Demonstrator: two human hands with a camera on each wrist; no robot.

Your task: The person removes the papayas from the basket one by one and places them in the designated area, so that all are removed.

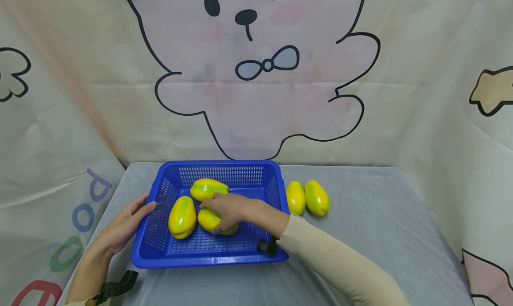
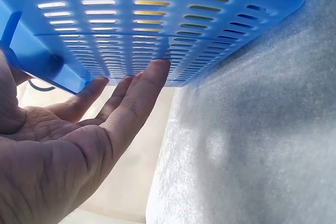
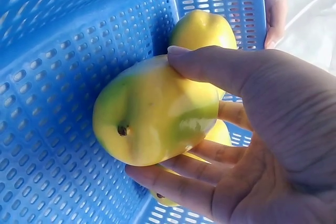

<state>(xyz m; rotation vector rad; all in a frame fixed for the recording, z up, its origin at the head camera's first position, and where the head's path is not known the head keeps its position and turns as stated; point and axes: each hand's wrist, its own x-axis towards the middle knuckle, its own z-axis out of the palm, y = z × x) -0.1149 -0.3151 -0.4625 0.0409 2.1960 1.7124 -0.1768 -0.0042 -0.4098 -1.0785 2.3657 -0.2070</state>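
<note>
A blue plastic basket (image 1: 216, 260) stands on the table. Inside it my right hand (image 1: 230, 212) holds a yellow-green papaya (image 3: 152, 114), thumb on top and fingers curled below. Another papaya (image 1: 182, 218) sits to its left, and one more papaya (image 1: 208, 189) lies just behind it. Against the outside of the basket's left wall rests my left hand (image 1: 127, 226); in the left wrist view its fingers (image 2: 139, 98) are fairly straight and touch the slotted side. The thumb lies at the rim, partly out of sight.
Two papayas stand on the grey cloth just right of the basket, a nearer-in papaya (image 1: 295, 198) and an outer papaya (image 1: 317, 198). The grey table (image 1: 372, 234) reaches back to a curtain (image 1: 312, 92) with cartoon prints, which hangs on the sides too.
</note>
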